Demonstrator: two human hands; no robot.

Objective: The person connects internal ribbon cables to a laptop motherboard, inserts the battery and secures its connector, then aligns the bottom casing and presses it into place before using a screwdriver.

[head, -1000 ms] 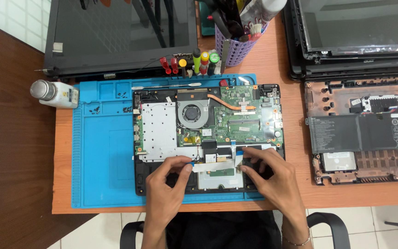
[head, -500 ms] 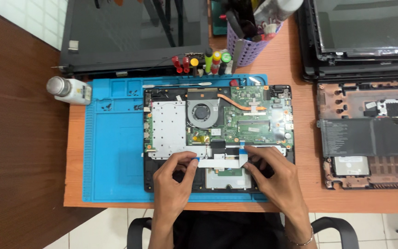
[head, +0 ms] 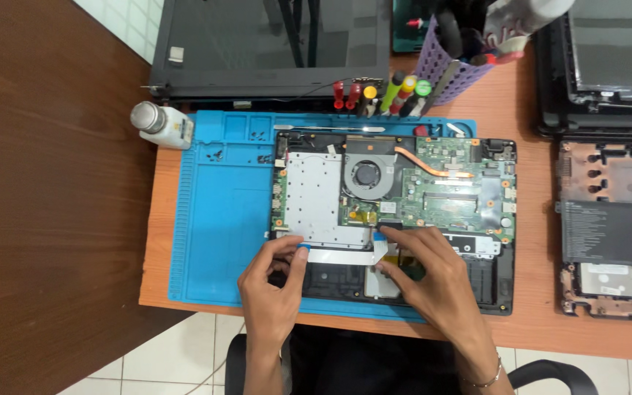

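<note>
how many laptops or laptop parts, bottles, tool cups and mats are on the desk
opened laptop under the left hand and right hand: 1
other laptops or laptop parts: 3
white bottle: 1
purple tool cup: 1
blue mat: 1
total: 7

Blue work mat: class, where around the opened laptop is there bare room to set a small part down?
The blue work mat lies bare between its left rim and the opened laptop. The brown tabletop left of the white bottle is free too. It is crowded around both hands, the screwdrivers and the second laptop base.
</note>
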